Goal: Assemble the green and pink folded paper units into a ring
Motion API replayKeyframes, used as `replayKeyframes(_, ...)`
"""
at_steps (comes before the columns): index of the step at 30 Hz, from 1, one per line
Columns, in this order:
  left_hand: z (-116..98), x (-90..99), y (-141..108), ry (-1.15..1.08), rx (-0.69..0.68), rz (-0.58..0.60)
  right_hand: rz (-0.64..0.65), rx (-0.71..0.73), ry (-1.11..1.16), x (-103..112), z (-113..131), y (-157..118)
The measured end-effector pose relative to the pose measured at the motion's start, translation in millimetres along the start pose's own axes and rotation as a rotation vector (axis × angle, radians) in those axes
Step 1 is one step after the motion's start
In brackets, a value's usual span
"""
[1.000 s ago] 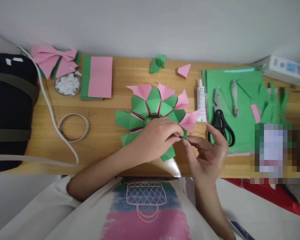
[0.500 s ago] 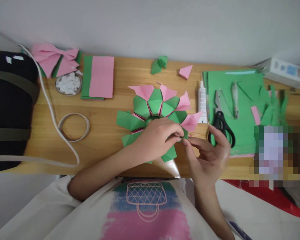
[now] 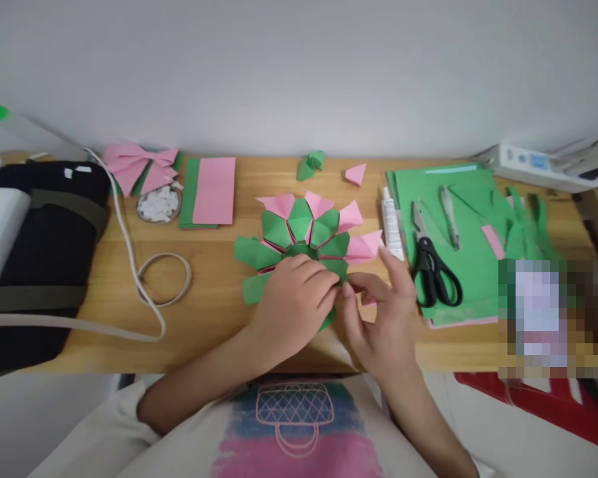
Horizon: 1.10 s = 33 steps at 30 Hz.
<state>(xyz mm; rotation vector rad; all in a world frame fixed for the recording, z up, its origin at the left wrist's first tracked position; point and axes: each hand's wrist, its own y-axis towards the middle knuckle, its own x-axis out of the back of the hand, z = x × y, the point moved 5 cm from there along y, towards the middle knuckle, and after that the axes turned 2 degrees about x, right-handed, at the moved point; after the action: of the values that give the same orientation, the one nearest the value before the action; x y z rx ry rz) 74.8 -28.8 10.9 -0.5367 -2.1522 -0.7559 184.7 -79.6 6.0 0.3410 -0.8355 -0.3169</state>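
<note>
"What's different now?"

"Mostly the view. It has tipped up and everything looks smaller, so I'd not read much into where the tools appear (the scissors (image 3: 431,269) still lie on the green sheets (image 3: 468,272))."

"And the hands?"

"They look drawn inward, nearer the middle of the paper flower (image 3: 299,218). The raised finger of the right hand (image 3: 386,322) was by the scissors' handles; now it points up near the glue tube (image 3: 391,222), beside the tip of a pink petal (image 3: 363,244)."

"Is either hand open?"

"Both are narrow. The left hand (image 3: 294,305) lies over the near side of the flower and pinches the edge of a green petal (image 3: 335,267). The right thumb and a fingertip are closed on that same edge, though its other fingers stay loose."

"So where's the flower?"

"On the wooden surface (image 3: 209,325), between the card stack (image 3: 214,192) and the glue tube, partly hidden by the left hand."

"What does the shift mean for the work?"

"I'd judge that petal is being worked closer to the flower's centre. Whether the pinched edge is folded or stuck down, I can't tell; the fingertips cover it."
</note>
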Motion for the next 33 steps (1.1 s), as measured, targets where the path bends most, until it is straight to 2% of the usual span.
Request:
replayKeyframes(4, 14.5, 4.6, 0.3, -0.122, 0.161, 0.023, 0.091, 0.072, 0.058, -9.1, 2.7, 2.1)
replayKeyframes(7, 25.6, 6.2, 1.1, -0.225, 0.274, 0.062, 0.087, 0.086, 0.157, -11.9, 2.2, 0.7)
replayKeyframes(10, 34.7, 7.0, 4.6, -0.285, 0.353, 0.108, 0.050, 0.026, 0.314, -13.8, -0.4, -2.4)
replayKeyframes(13, 43.3, 4.8, 7.9, -0.406, 0.483, 0.180, -0.028, -0.105, 0.523, -15.2, -4.1, -6.9)
replayKeyframes(17, 48.4, 4.6, 9.9, -0.501, 0.580, 0.232, -0.118, -0.399, 0.879, -19.3, -10.1, -17.3)
replayKeyframes(19, 50.2, 4.1, 8.7, -0.528, 0.616, 0.274, -0.076, -0.561, 1.107, -26.6, -10.3, -24.8)
replayKeyframes(22, 53.3, 3.7, 6.3, -0.558, 0.647, 0.326, 0.079, -0.752, 1.384, -39.5, -6.7, -36.7)
replayKeyframes(23, 54.0, 4.5, 6.2, -0.557, 0.638, 0.330, 0.114, -0.784, 1.411, -41.3, -6.6, -39.9)
replayKeyframes(25, 54.4, 7.3, 7.2, -0.536, 0.595, 0.335, 0.119, -0.777, 1.327, -37.8, -9.8, -42.3)
replayKeyframes(28, 53.2, 13.3, 10.0, -0.488, 0.526, 0.351, 0.105, -0.643, 1.022, -18.8, -14.0, -35.3)
replayKeyframes(30, 53.2, 17.6, 11.5, -0.473, 0.520, 0.357, 0.176, -0.563, 0.921, -8.1, -10.6, -26.8)
replayKeyframes(33, 54.8, 21.3, 12.6, -0.493, 0.571, 0.351, 0.347, -0.577, 1.072, -7.5, -1.4, -17.8)
